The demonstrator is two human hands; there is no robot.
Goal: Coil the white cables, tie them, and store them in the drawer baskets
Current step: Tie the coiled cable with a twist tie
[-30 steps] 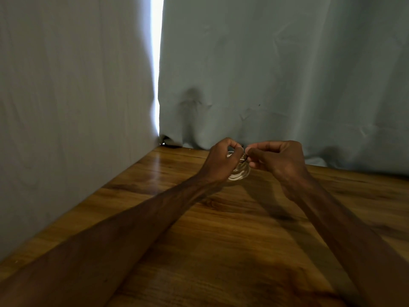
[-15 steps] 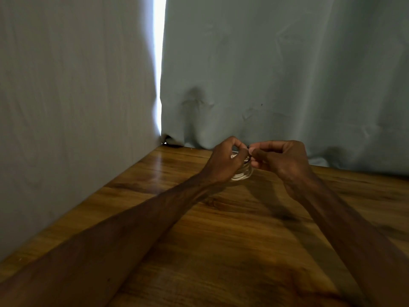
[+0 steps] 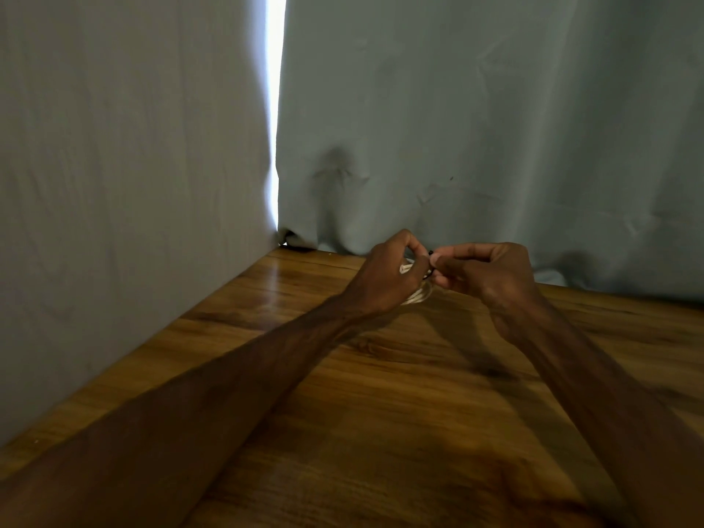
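Broadly, grey cloth (image 3: 495, 127) hangs along the far and left edges of the wooden table (image 3: 381, 413). Over the table's far end, the left hand (image 3: 384, 278) curls its fingers round the coiled white cable (image 3: 421, 295), held just above the table. The right hand (image 3: 484, 272) pinches a small black tie (image 3: 430, 253).
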